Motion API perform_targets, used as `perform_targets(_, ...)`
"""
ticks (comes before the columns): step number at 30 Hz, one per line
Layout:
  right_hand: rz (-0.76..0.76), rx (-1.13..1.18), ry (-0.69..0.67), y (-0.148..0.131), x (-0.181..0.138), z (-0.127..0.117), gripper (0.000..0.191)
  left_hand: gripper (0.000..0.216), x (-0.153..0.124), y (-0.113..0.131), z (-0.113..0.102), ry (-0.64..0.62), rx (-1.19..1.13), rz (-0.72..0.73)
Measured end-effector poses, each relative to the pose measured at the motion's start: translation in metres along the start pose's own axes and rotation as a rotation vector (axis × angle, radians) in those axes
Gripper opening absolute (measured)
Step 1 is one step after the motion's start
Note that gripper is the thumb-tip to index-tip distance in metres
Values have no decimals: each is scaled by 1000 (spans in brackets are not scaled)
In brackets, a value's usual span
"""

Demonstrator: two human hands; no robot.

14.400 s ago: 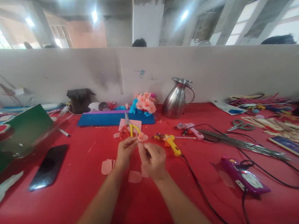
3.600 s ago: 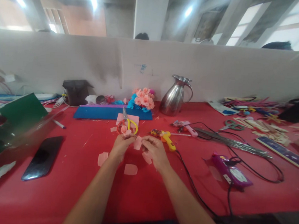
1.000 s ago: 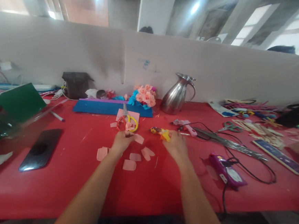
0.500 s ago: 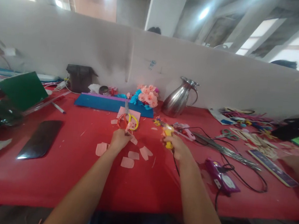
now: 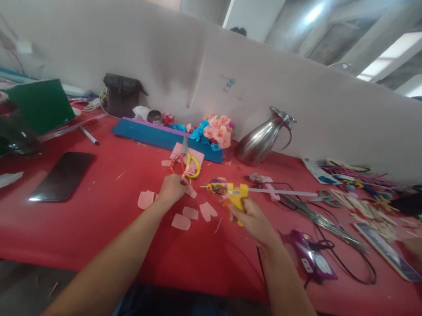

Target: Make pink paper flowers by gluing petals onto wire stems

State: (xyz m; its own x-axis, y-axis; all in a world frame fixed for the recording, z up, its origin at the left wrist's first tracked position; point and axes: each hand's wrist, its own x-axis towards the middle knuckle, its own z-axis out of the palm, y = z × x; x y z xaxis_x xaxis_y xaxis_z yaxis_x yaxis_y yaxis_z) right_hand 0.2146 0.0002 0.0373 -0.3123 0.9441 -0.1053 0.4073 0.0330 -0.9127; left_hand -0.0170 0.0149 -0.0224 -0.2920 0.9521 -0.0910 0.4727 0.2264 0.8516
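My right hand [image 5: 248, 217] is wrapped round the handle of a yellow hot glue gun [image 5: 237, 196], its nozzle pointing left and a long glue stick [image 5: 285, 192] sticking out of its back. My left hand [image 5: 172, 188] pinches a small pink paper piece [image 5: 188, 172] just in front of scissors [image 5: 193, 166] with red and yellow handles. Those scissors lie over a pink paper sheet [image 5: 177, 150]. Cut pink paper petals [image 5: 181, 222] are scattered on the red table between and below my hands.
Pink paper flowers [image 5: 218, 129] rest by a blue board [image 5: 150, 134] at the wall. A steel jug [image 5: 261, 140] stands right of them. A black phone [image 5: 62, 175] lies left; wires [image 5: 323, 219], a purple power strip [image 5: 314, 258] and green scissors [image 5: 326, 198] lie right. Another person's hand [image 5: 417, 249] shows at right.
The glue gun has turned so its nozzle now points left, level, with the glue stick showing behind it. My left hand stays near the scissors. The view has shifted slightly.
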Motion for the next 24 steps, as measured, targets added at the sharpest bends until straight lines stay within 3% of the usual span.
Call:
perform_targets(6,-17,-109,-26,-10,-4,12,35,9,0,0,-1,-4,26,3)
perform_targets(13,-88,-179,-18,-4,1,20,36,7,-1,4,-2,-9,41,14)
perform_targets(24,-80,-364,10,1,5,25,32,12,-1,3,-1,-25,56,19)
